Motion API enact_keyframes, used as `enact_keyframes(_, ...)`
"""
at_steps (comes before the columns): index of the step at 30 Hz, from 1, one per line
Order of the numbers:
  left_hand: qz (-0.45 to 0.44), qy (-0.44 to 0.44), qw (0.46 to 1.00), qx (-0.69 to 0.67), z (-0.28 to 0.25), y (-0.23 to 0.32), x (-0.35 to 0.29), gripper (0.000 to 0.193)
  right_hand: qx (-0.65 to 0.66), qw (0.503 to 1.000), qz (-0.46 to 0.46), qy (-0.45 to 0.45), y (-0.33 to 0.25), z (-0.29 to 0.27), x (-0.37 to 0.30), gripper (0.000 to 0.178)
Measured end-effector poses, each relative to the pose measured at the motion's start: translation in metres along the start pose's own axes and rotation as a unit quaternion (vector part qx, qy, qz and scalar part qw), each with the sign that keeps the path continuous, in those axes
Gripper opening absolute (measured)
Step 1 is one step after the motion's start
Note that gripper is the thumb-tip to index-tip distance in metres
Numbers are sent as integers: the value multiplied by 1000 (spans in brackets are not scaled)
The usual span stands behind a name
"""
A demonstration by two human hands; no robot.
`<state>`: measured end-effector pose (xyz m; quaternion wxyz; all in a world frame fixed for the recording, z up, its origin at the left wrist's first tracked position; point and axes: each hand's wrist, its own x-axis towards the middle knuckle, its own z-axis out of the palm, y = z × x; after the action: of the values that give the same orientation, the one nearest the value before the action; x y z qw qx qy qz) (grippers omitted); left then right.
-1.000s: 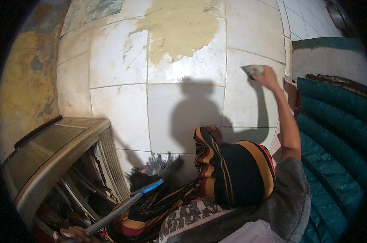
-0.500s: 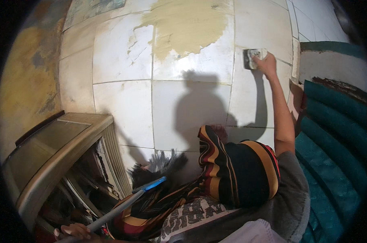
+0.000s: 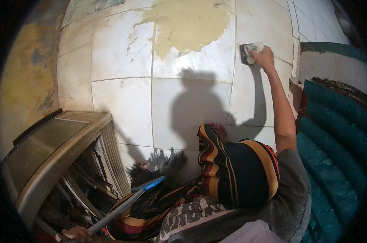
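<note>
While the right hand (image 3: 263, 54) stretches far out with its fingers (image 3: 259, 52) clamped on a scraper with a whitish rag (image 3: 250, 52), the tool sits pressed to the white floor tiles (image 3: 123, 60) just right of a grout line, near the tan smear (image 3: 183, 24). At full reach the blade could skid or gouge a tile, or the rag slip loose. The left hand (image 3: 76, 234), at the lower edge, has its fingers closed around a broom handle (image 3: 123, 208) whose dark bristles (image 3: 157, 168) rest by a metal-framed cabinet (image 3: 54, 154); a loose hold may let the broom swing into the cabinet or the striped cloth (image 3: 236, 170).
</note>
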<state>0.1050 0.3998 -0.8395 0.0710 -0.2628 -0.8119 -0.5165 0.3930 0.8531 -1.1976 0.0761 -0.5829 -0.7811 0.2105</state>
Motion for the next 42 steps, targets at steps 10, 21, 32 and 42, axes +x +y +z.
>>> enact_keyframes(10,-35,48,998,2,1,-10,-6,51,-13,999,-18,-42,10,21,14,31)
enact_keyframes(21,4,68,997,26,14,-10,-10,43,94,991,91,14,73,22,-40,37)
enact_keyframes(32,15,15,999,24,14,-8,-10,46,66,993,96,11,68,20,-33,27)
enact_keyframes(42,-19,20,1000,7,19,-16,-11,47,165,972,168,-25,67,-9,-60,26)
